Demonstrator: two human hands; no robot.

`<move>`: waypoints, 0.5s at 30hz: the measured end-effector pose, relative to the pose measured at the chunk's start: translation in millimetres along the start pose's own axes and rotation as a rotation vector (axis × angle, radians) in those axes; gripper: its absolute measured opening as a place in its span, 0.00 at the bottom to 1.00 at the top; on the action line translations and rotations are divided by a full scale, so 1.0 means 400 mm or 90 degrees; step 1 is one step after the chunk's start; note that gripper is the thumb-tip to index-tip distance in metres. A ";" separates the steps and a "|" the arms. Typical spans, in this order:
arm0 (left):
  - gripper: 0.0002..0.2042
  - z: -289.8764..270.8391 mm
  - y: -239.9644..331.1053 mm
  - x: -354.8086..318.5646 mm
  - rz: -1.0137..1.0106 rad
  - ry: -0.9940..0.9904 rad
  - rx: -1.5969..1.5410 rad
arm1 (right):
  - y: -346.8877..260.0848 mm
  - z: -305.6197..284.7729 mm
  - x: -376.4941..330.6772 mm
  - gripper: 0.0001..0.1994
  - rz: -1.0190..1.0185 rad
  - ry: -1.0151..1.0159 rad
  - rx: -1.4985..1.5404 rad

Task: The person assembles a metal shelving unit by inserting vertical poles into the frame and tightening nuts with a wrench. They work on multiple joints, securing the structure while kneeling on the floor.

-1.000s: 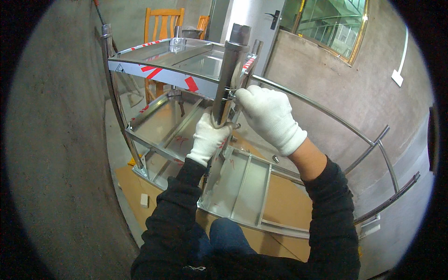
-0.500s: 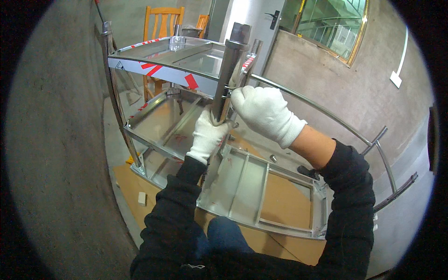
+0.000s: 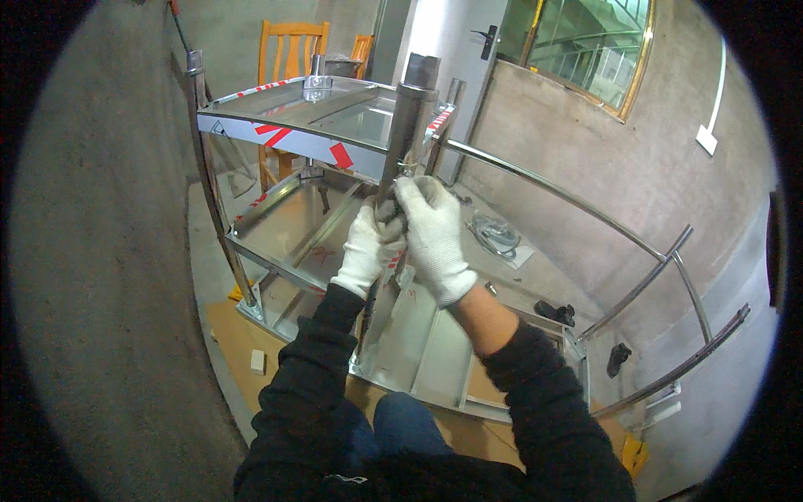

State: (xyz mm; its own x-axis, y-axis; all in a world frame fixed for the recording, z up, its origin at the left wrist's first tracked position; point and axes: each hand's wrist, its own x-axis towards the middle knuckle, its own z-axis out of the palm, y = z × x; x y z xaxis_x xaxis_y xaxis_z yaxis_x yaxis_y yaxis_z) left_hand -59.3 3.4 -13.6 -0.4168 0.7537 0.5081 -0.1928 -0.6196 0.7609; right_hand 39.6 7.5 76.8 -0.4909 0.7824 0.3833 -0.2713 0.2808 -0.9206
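Note:
A thick dark metal post [image 3: 408,125] stands upright at the near corner of a shelved stainless steel frame [image 3: 293,134]. My gloved left hand [image 3: 365,251] is closed around the post below its collar, fingertips partly hidden by my other hand. My right hand [image 3: 431,234], also in a white knitted glove, presses its bent fingers together at the post's right side. They sit just under a small metal fitting [image 3: 407,165], touching the left fingertips. Whatever the right fingers pinch is too small and covered to make out.
A rail [image 3: 560,194] runs right from the post to curved tubes [image 3: 682,259]. A lower metal panel [image 3: 418,335] lies over cardboard [image 3: 234,335]. Bagged parts [image 3: 498,234] and black items [image 3: 554,313] lie on the floor. Wooden chairs [image 3: 293,42] stand behind.
My right hand has gone from a raised fist beside the post to lower down, its fingers now against the post near my left hand. The left hand stays almost in place.

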 end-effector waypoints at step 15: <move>0.18 -0.064 -0.045 -0.017 -0.090 -0.027 -0.051 | 0.036 0.109 -0.065 0.12 0.116 -0.059 0.627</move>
State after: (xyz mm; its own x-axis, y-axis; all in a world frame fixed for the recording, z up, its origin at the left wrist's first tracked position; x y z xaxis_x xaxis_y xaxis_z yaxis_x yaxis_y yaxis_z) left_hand -75.7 3.9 -41.1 -0.3436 0.8419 0.4161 -0.3176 -0.5211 0.7922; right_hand 12.4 -32.8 56.7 -0.6443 0.7094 0.2857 -0.7288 -0.4563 -0.5106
